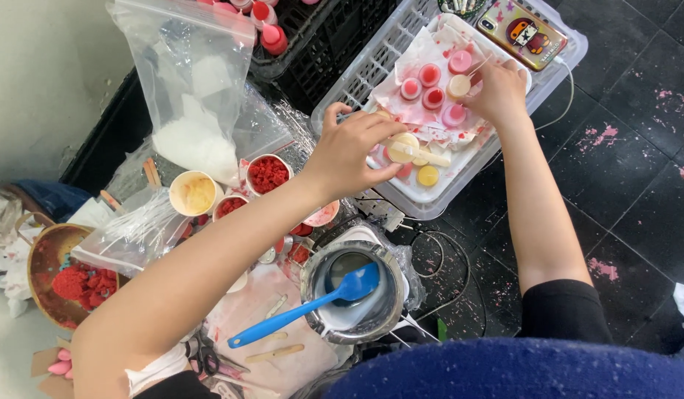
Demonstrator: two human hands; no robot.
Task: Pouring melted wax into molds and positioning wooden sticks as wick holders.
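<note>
Two bare hands over a white plastic basket point(549, 70) at about one o'clock in the view.

Left hand point(353, 151) curled shut, fingers pinched on a small round pale-yellow cup point(402, 146) with a thin stick lying across its top. Cup held low over the stained white paper point(419, 55) inside the basket, at the paper's seven o'clock corner. Looks creamy and smooth, like a little wax pot. One more small yellow disc point(428, 175) just beside it, at five o'clock from the cup.

Right hand point(501, 92) at the paper's three o'clock side, fingers bent together, tips touching a small cream-coloured cup point(458, 86). Hard to tell if gripped or only touched.

Four little pink and red cups close by on the paper: two pink-red ones point(420, 81) at nine o'clock from the cream cup, one pink point(460, 60) at twelve, one pink point(453, 114) at six.

A phone in a bright cartoon case point(521, 31) at the basket's top end.

Lower down, at six o'clock from the left hand, a shiny metal pot point(379, 310) with a blue spatula point(298, 314) resting inside. At nine o'clock, a paper cup of red bits point(268, 174), a yellow-smeared paper cup point(194, 192) and a clear bag of white flakes point(198, 140). Far at eight o'clock, a round woven bowl point(43, 258) with red crumbs.
</note>
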